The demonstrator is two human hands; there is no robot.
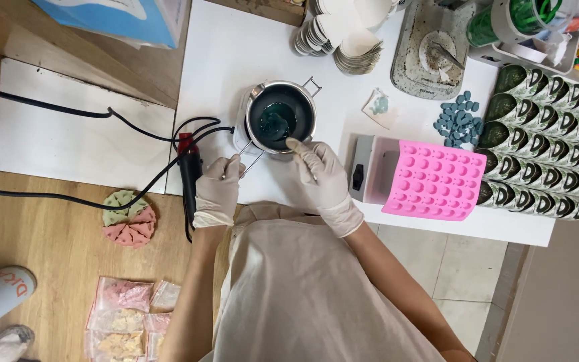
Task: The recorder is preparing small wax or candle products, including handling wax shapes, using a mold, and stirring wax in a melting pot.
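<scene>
A small round metal pot (281, 119) of dark green liquid sits on the white table (236, 47) — the gloved left hand (217, 191) has its fingers closed around the pot's thin wire handle. The gloved right hand (319, 175) pinches a slim stick dipped into the liquid, with a pink silicone mould (435, 181) lying to its right.

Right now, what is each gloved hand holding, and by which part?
The left hand grips the end of the wire handle of the metal pot. The right hand reaches to the pot's rim; what it holds cannot be told.
</scene>
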